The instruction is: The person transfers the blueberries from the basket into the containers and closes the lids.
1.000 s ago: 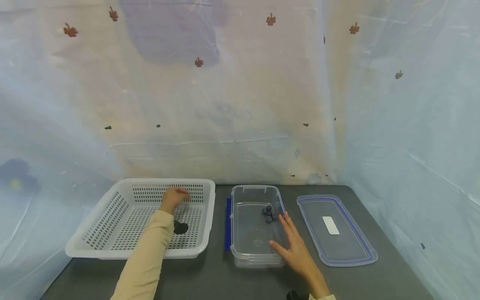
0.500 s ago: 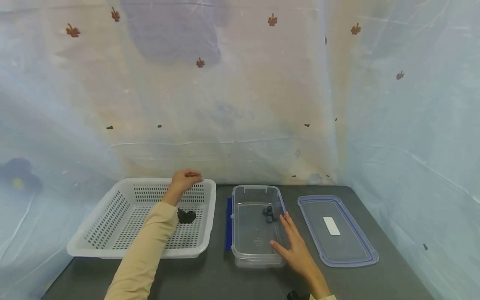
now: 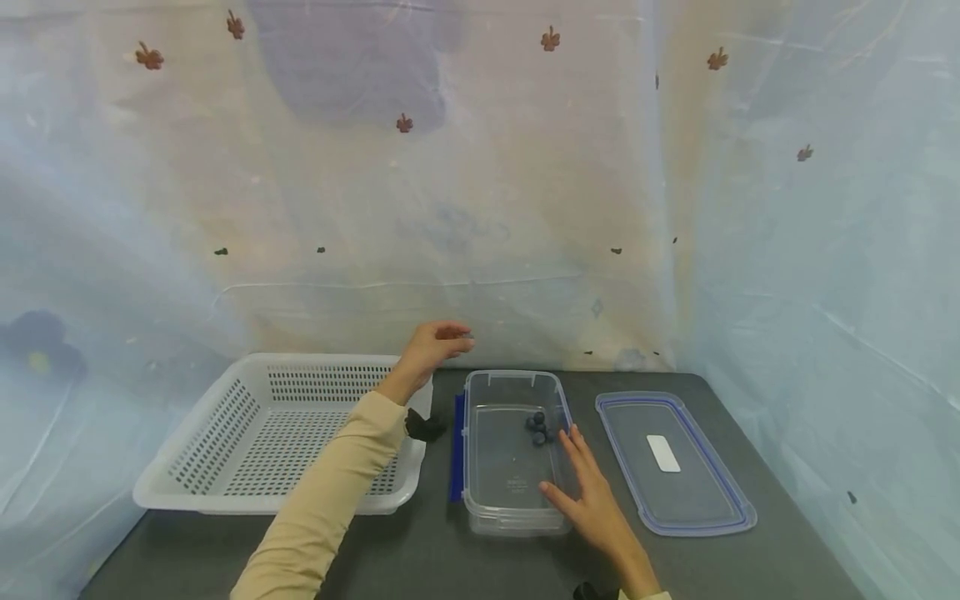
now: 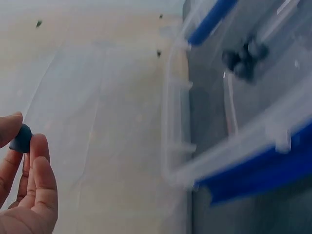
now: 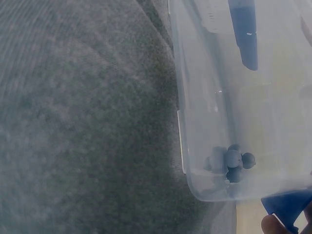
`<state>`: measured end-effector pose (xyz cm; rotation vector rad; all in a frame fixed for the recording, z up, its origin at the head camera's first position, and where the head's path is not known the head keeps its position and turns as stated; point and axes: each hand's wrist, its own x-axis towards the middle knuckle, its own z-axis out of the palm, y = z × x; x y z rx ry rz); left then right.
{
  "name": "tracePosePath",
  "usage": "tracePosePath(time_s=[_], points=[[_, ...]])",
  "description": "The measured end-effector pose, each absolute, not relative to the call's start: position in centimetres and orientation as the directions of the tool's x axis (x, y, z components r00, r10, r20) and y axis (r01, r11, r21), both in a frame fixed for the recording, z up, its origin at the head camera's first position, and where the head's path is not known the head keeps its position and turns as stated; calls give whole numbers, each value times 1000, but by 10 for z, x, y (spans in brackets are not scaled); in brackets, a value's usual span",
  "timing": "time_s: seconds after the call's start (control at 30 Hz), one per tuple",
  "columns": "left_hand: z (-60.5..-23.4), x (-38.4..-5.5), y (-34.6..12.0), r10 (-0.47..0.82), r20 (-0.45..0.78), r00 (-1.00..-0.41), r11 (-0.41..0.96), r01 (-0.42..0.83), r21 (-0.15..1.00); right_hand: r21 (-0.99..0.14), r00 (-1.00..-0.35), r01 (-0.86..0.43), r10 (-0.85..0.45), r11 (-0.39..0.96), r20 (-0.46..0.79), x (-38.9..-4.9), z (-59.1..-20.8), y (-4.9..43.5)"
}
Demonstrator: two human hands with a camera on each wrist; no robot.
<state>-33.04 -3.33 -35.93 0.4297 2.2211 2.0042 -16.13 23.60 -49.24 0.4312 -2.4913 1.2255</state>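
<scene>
My left hand (image 3: 431,350) is raised between the white basket and the clear box. It pinches a blueberry (image 4: 20,139) between thumb and fingers, best seen in the left wrist view. Several more blueberries (image 3: 539,427) lie clustered on the floor of the clear plastic box (image 3: 498,510), toward its right side. My right hand (image 3: 596,504) is at the box's right side with fingers extended, fingertips right at the rim. In the right wrist view its fingertips show at the lower corner, beside a blue clip (image 5: 287,204) of the box.
A white perforated basket (image 3: 180,507) stands on the left of the dark grey table (image 3: 442,567). On the right lies a clear lid (image 3: 693,500) with a blue seal and a white label (image 3: 662,452). Plastic sheeting (image 3: 480,208) forms a wall behind and at the sides.
My left hand has risen out of the white basket and moved right, past its rim toward the box, with the blueberry. The right hand has stayed in place.
</scene>
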Motion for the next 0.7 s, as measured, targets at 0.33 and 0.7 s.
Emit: tracePosePath(time_s=[0.33, 0.7], points=[[-375, -318, 30, 300, 53, -953, 135, 98, 986, -703, -903, -400, -121, 587, 413, -160, -491, 235], [-414, -314, 79, 203, -6, -979, 248, 45, 968, -710, -908, -391, -120, 586, 401, -159, -489, 235]])
